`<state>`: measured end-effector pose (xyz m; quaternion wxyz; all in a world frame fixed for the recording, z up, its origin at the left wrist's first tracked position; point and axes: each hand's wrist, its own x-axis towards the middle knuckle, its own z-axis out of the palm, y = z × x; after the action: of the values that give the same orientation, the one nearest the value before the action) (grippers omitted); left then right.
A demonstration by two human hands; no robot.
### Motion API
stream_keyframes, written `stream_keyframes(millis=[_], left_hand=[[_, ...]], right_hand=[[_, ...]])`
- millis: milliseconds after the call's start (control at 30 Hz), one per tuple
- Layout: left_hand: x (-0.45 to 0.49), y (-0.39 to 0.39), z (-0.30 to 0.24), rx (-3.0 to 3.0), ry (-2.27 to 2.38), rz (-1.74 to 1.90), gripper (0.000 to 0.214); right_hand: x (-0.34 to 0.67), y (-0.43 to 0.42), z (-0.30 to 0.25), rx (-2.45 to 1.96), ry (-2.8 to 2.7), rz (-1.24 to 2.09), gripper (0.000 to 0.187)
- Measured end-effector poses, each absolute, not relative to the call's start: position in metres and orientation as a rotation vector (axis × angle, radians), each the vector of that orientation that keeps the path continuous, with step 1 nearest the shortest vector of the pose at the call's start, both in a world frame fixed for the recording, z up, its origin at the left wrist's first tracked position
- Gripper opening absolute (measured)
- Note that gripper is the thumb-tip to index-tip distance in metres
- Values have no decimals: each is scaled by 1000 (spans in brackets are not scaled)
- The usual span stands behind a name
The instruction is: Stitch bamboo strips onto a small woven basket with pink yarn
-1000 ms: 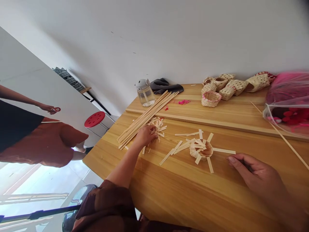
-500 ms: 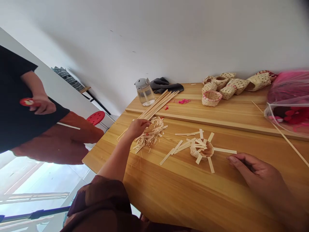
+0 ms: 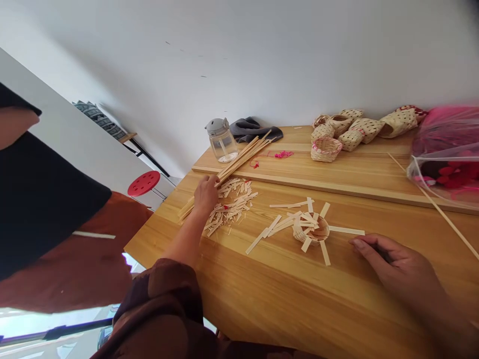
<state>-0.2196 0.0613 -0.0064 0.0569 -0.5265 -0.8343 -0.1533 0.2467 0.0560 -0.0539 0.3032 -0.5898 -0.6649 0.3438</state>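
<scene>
My left hand (image 3: 205, 195) is closed around a bundle of long bamboo strips (image 3: 243, 158), which lies slanted across the table. Beside that hand is a heap of short cut strips (image 3: 231, 208). My right hand (image 3: 385, 257) rests on the wooden table (image 3: 284, 304), fingers curled, a small dark shape possibly between them. Just beyond its fingertips sits a small woven basket base (image 3: 312, 230) with flat strips radiating out around it.
Several finished woven baskets (image 3: 326, 149) stand at the back, by a clear jar with a grey lid (image 3: 221, 142) and grey cloth (image 3: 256, 129). A plastic bag (image 3: 445, 167) holds red material. A co-worker's dark top (image 3: 41, 194) crowds the left, near a red stool (image 3: 143, 183).
My left hand has moved off the short strips onto the long bundle. The heap looks larger and more spread. The co-worker has shifted, and the red-handled item is out of view.
</scene>
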Motion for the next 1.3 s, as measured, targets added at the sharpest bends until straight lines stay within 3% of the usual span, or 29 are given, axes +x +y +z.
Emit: stream_keyframes(millis=[233,667,800,1033,1300], left_hand=[[-230,72,-14,-1739,-2542,-439,43],[-229,60,-2,-1918,-2624,-575,27],[-222,50,-8,-2041,-2592,-562,39],[-224,29,-2,-2013,-2728,-644,20],[-228,16,21,-2030,-2891,-993,34]], right_hand=[[243,56,-50,-1529,-1764,916,42],[252,56,-64,-1567,-1736,974,43],[252,57,-65,-1560,-1756,978,44],[251,56,-63,-1536,-1766,949,44],[250,56,-59,-1581,-1759,923,46]])
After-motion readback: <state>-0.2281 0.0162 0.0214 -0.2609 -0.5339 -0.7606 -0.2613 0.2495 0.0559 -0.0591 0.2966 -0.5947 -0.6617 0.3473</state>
